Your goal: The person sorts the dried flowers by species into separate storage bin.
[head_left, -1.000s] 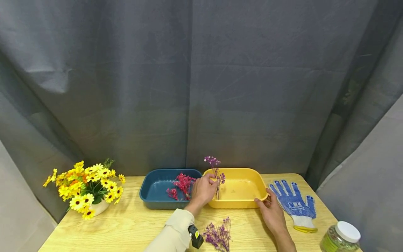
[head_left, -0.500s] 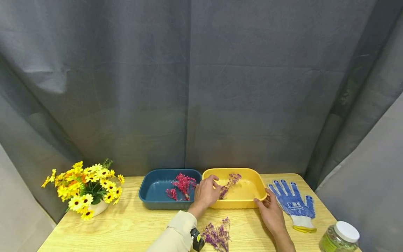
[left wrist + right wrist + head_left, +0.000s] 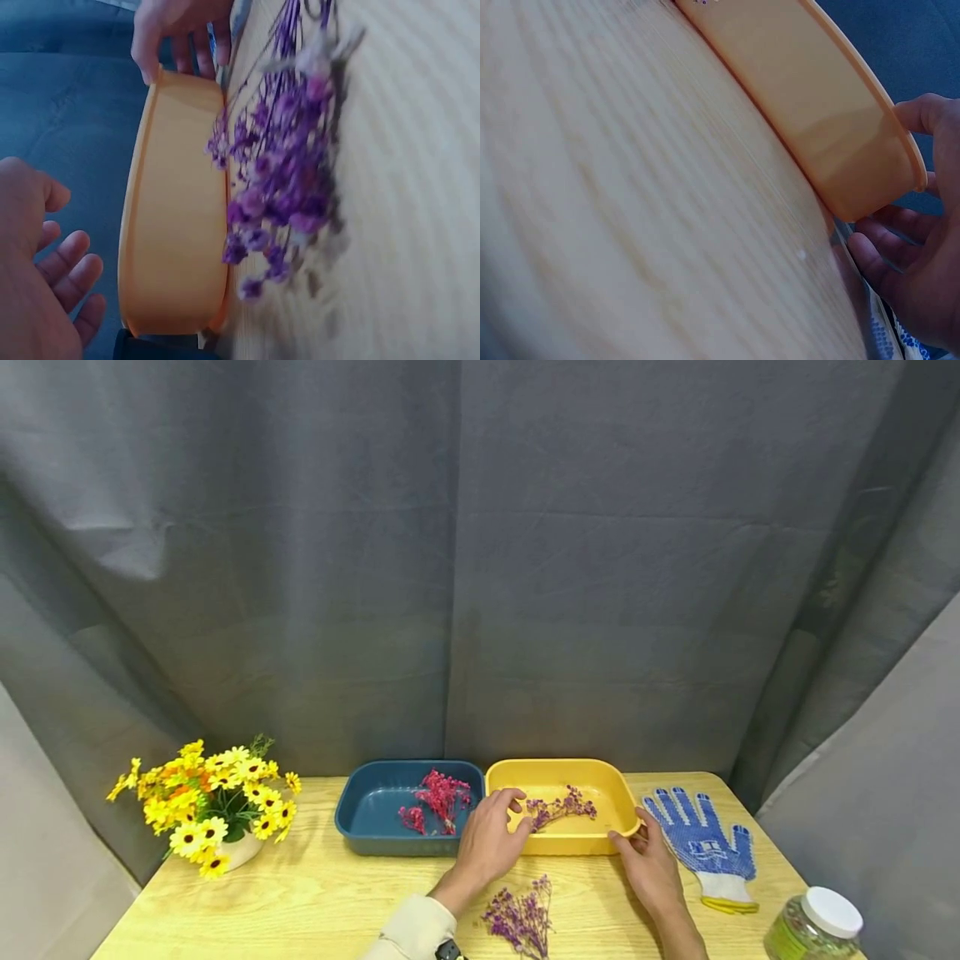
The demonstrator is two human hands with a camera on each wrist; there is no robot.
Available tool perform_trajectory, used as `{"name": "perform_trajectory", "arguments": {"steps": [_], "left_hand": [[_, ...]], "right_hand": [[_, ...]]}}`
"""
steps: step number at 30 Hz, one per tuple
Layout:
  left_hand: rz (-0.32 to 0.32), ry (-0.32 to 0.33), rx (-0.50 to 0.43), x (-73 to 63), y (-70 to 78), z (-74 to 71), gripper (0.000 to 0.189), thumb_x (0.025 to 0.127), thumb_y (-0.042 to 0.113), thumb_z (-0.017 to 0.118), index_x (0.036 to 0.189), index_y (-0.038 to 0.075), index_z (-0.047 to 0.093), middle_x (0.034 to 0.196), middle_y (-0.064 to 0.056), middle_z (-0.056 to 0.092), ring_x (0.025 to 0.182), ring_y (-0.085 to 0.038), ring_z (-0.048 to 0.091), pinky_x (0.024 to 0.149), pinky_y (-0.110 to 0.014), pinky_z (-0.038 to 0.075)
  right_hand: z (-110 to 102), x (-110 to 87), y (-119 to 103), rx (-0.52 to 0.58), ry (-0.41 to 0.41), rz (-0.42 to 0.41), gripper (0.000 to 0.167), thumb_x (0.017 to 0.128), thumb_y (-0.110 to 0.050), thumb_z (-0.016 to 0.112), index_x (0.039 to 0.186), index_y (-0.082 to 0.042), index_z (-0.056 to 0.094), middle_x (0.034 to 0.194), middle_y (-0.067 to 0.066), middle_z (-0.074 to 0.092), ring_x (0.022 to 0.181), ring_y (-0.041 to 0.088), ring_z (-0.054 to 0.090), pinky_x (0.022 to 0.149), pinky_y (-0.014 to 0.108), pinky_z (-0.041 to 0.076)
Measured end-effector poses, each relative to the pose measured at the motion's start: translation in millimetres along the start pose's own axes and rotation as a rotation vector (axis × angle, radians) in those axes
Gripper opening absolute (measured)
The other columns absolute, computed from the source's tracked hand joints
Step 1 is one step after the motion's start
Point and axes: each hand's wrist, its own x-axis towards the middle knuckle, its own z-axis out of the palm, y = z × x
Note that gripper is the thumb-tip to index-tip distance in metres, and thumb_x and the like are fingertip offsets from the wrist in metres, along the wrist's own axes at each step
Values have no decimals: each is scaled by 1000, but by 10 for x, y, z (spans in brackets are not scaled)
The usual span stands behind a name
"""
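Observation:
My left hand (image 3: 491,839) hovers at the left front of the yellow tray (image 3: 555,845), fingers loosely bent and holding nothing; the left wrist view shows the same hand (image 3: 45,270) apart from the tray wall (image 3: 176,210). Inside the tray lies a sprig of dried purple flowers (image 3: 566,806). At the tray's right front corner my right hand (image 3: 648,864) grips the rim, thumb on the edge and fingers curled by the side, as the right wrist view shows the hand (image 3: 930,247) too. A purple bunch (image 3: 521,918) lies on the table in front.
A dark blue tray (image 3: 367,845) with pink dried flowers (image 3: 442,797) adjoins on the left. A pot of yellow flowers (image 3: 217,810) stands at the far left. To the right lie a blue-and-white glove (image 3: 705,847) and a white-lidded jar (image 3: 813,922). A grey curtain (image 3: 450,568) hangs behind the table.
My left hand has let go of the purple sprig, which went from upright to lying in the yellow tray. That hand has drawn back slightly toward me. My right hand stays on the corner.

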Motion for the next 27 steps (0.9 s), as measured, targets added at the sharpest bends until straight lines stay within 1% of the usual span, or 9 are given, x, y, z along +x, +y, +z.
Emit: {"name": "perform_trajectory", "arguments": {"steps": [5,9,11,17,19,22,24,27], "left_hand": [[-41,-56,-56,-151,33,-51,32,90,31,62,121,23,62,101,5,66,84,-9,59,72,-25,45],[-71,-95,-103,-282,51,-78,31,89,30,63,120,24,61,101,6,66,84,-10,60,70,-23,44],[-79,-109,-128,-348,59,-90,31,90,30,63,120,24,61,100,5,66,84,-11,60,69,-23,44],[-87,-103,-121,-526,81,-104,26,88,31,65,113,25,63,93,8,65,81,-9,60,70,-22,42],[-88,-104,-115,-583,85,-103,25,86,29,66,110,26,63,91,9,63,79,-8,59,69,-20,41],[-84,-116,-114,-664,91,-103,24,84,28,67,108,26,63,89,10,62,74,-3,56,65,-18,39],[-92,-136,-129,-716,99,-111,24,84,28,67,108,26,63,88,10,61,71,-1,54,61,-17,38],[-109,-168,-143,-788,110,-128,23,85,29,67,107,25,63,86,12,59,67,5,49,60,-18,37]], "right_hand": [[7,3,-10,2,-6,0,86,94,-52,54,156,-12,11,150,24,37,132,39,47,108,56,33],[9,5,-4,1,-10,6,83,95,-47,55,156,-13,10,151,24,36,132,40,47,108,56,32],[11,9,-1,-2,-12,7,82,96,-46,54,156,-13,10,151,24,36,132,40,46,109,56,31],[6,18,10,-1,-24,5,83,96,-48,54,156,-13,9,151,25,36,133,40,45,109,57,30],[4,13,12,1,-23,6,84,95,-50,53,156,-13,9,151,25,36,133,40,45,109,57,31],[5,9,13,5,-18,8,84,95,-51,53,156,-12,9,150,25,36,132,40,46,108,56,31],[9,11,11,4,-19,7,85,95,-50,53,156,-12,9,150,26,36,132,41,46,108,57,31],[13,17,12,5,-19,3,82,96,-46,54,156,-12,10,151,25,36,132,41,46,108,57,31]]}}
